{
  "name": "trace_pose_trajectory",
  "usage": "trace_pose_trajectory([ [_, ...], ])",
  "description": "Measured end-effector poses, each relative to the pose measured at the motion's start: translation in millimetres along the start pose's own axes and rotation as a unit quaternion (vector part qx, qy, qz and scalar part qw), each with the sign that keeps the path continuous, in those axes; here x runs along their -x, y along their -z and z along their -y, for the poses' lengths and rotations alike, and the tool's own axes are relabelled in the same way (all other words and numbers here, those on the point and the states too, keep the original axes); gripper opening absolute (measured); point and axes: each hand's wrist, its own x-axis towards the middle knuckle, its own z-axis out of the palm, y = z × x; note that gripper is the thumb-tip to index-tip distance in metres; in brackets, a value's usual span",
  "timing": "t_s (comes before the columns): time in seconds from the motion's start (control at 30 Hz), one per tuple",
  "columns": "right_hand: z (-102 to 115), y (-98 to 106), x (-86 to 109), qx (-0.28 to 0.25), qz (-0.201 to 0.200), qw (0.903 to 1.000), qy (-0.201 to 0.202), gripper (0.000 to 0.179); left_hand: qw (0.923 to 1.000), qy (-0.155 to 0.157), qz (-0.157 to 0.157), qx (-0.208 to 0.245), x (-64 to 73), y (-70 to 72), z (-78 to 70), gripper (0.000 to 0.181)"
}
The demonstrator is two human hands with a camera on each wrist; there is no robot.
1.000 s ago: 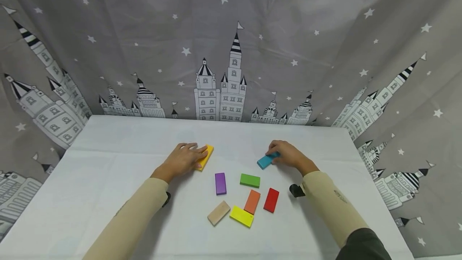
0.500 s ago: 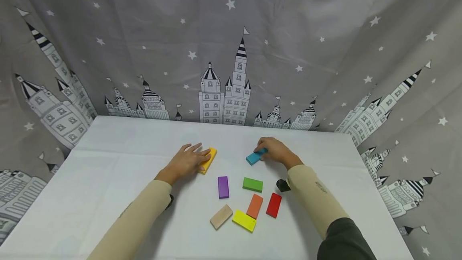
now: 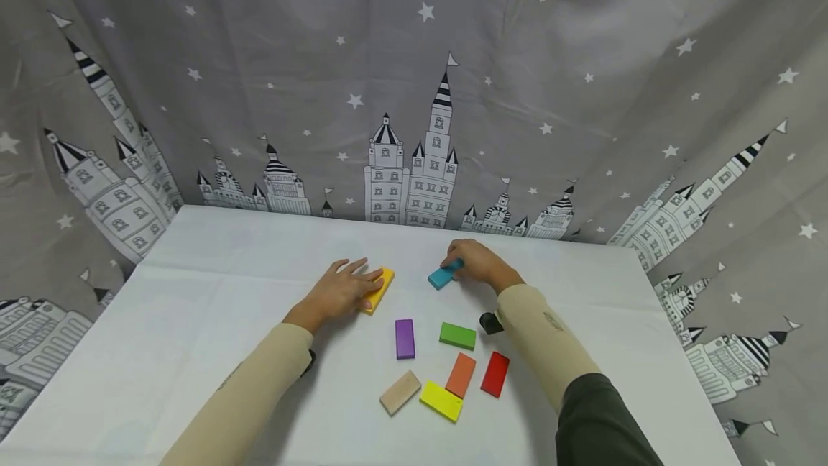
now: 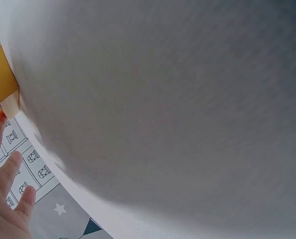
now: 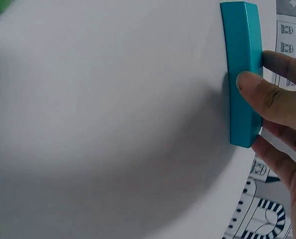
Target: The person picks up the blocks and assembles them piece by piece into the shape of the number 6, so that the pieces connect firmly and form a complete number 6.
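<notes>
In the head view my left hand (image 3: 336, 295) is at the orange-yellow wooden block (image 3: 386, 280), its thumb and index finger pinching the sides while the other fingers spread away. At the left edge of the left wrist view, that block (image 4: 1, 72) shows its flat face beside the fingertips. My right hand (image 3: 479, 263) pinches a blue wooden block (image 3: 441, 278) near the back of the table, right of the orange-yellow one. The right wrist view has the thumb on one side of the blue block (image 5: 237, 45) and fingers on the other.
Nearer the front of the white table (image 3: 194, 322) lie purple (image 3: 405, 339), green (image 3: 457, 336), red (image 3: 495, 374), orange (image 3: 461, 375), yellow (image 3: 442, 401) and plain wood (image 3: 400, 393) blocks. The orange block's end meets the yellow one. A grey castle-print curtain (image 3: 310, 20) hangs behind.
My right hand has moved left with the blue block, closer to the orange-yellow one. The left hand stays at its block, fingers slightly more spread. The head view has shifted a little.
</notes>
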Motion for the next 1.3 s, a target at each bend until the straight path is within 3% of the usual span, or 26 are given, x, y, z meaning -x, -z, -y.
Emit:
trace_pose_trajectory([
  [0.2,9.9,1.3,-15.8,0.002,0.005,0.9999,0.012,0.031,1.0,0.005,0.001,0.005,-0.3,-1.1,-0.2,0.056],
  [0.53,29.7,1.2,-43.3,0.011,0.032,0.9993,-0.014,0.035,0.9997,0.008,0.003,0.025,2.2,0.0,-3.6,0.056],
  [0.9,43.1,-2.5,-59.5,0.046,0.015,0.9988,0.008,0.034,0.9996,0.016,0.016,0.02,2.2,1.9,-4.0,0.057],
  [1.3,54.0,-3.1,-71.0,0.049,0.015,0.9986,0.012,0.033,0.9995,0.02,0.021,0.009,1.3,0.5,-2.1,0.056],
])
